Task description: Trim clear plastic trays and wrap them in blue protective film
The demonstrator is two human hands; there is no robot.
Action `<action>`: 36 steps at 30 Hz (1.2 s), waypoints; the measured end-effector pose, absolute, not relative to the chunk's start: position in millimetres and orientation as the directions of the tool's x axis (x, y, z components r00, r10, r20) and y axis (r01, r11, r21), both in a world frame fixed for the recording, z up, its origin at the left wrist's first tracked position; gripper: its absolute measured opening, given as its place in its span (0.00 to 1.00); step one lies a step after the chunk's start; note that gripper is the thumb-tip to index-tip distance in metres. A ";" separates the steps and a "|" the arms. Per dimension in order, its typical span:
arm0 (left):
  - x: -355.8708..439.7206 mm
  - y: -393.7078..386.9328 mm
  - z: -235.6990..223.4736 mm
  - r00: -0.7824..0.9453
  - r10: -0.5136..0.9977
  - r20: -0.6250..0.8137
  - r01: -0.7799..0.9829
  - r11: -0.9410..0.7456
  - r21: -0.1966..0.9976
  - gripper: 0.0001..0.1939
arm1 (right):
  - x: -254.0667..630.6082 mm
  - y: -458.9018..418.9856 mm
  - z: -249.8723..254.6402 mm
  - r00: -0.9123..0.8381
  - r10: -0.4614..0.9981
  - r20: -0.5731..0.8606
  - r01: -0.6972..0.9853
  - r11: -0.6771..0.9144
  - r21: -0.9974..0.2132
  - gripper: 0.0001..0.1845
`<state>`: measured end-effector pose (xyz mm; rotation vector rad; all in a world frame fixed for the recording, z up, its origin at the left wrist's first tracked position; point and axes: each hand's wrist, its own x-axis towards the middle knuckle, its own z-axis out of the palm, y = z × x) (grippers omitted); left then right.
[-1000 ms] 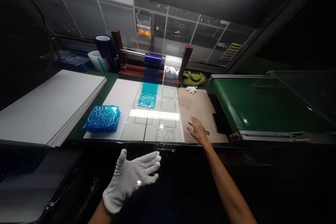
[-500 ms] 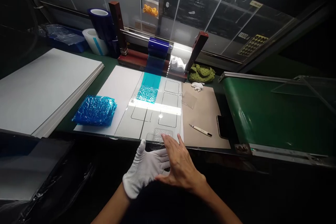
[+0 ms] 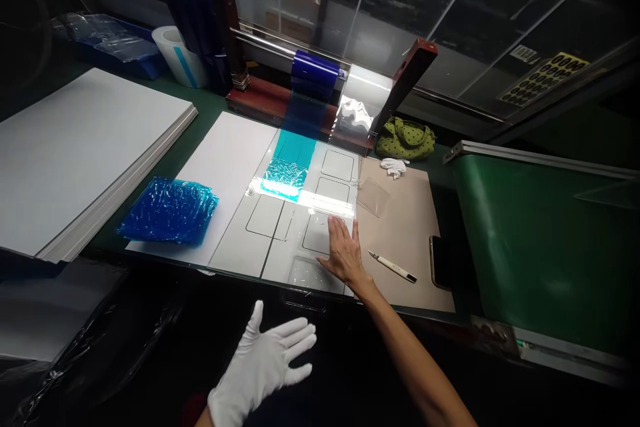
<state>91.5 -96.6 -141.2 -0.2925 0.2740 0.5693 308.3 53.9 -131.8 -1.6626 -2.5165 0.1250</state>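
Free passage: dark open space in front of the tabletop [image 3: 205, 121], around the gloved left hand [image 3: 260, 363].

Obstacles:
- right hand [image 3: 345, 253], flat on a clear plastic sheet [image 3: 280, 240], just behind a clear plastic tray [image 3: 315, 275]
- craft knife [image 3: 393, 267] on a tan mat [image 3: 405, 227], right of that hand
- phone [image 3: 440, 261], then green conveyor belt [image 3: 540, 260], further right
- blue bubble-wrapped pack [image 3: 167, 210] and white board stack [image 3: 85, 153], left
- wooden-posted roller frame [image 3: 223, 13], rear
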 end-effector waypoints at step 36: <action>93.1 -87.6 -59.8 0.601 0.679 -0.422 -0.185 0.632 0.753 0.49 | 377.5 94.9 -58.0 0.198 0.972 0.128 0.741 -0.063 -0.669 0.17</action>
